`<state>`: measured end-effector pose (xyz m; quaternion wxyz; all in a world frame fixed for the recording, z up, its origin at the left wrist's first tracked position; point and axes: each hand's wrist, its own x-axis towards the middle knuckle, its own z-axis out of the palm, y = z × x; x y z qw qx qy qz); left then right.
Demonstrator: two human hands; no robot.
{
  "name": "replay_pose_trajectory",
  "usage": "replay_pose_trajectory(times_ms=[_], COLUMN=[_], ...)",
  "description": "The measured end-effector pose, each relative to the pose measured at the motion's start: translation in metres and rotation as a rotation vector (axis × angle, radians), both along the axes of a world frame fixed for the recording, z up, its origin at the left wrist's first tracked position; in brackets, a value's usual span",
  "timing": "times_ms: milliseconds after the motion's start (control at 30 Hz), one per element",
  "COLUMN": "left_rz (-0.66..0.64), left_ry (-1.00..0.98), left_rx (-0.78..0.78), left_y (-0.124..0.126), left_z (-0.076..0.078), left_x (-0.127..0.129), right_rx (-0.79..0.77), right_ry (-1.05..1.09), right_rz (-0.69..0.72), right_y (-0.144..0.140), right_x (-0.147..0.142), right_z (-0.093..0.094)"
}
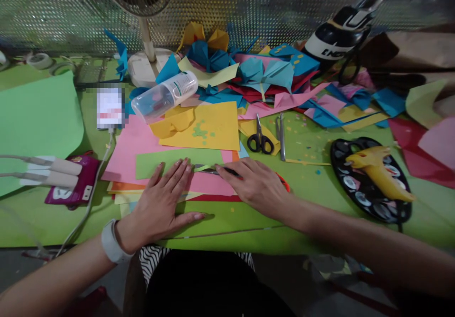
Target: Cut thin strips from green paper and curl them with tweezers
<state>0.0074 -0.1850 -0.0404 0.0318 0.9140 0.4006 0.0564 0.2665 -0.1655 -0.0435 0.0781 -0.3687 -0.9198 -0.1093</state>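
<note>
My left hand (165,198) lies flat with its fingers stretched out, pressing on a light green paper strip (149,165). Beneath that strip are a pink sheet (124,146) and other coloured sheets. My right hand (258,182) is closed around a pair of scissors (209,170), palm down; an orange part of the handle shows past the wrist. The blades point left toward my left fingertips, along the strip's lower edge, where a thin green sliver of paper (203,167) lies by them. My fingers hide most of the scissor handles.
Small black-handled scissors (260,139) and tweezers (282,137) lie beyond my right hand. A yellow glue gun (384,172) rests on a black palette (337,165) at right. Farther back are a clear bottle (152,101), folded papers (266,73), a fan (145,42) and a water bottle (334,37).
</note>
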Motion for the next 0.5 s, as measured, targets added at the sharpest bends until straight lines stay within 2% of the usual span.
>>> replay_pose_trajectory(times_ms=[300,500], left_rz=[0.001,0.011], left_ry=[-0.02,-0.029], left_rx=[-0.008,-0.007], left_y=[-0.0007,-0.0016], left_z=[-0.0021,-0.0011], left_x=[-0.0003,0.0002], right_rx=[0.026,0.061], right_ry=[-0.017,-0.007], right_rz=[0.04,0.004], right_y=[-0.0033,-0.0029], right_x=[-0.0046,-0.0034], right_z=[-0.0019,-0.001])
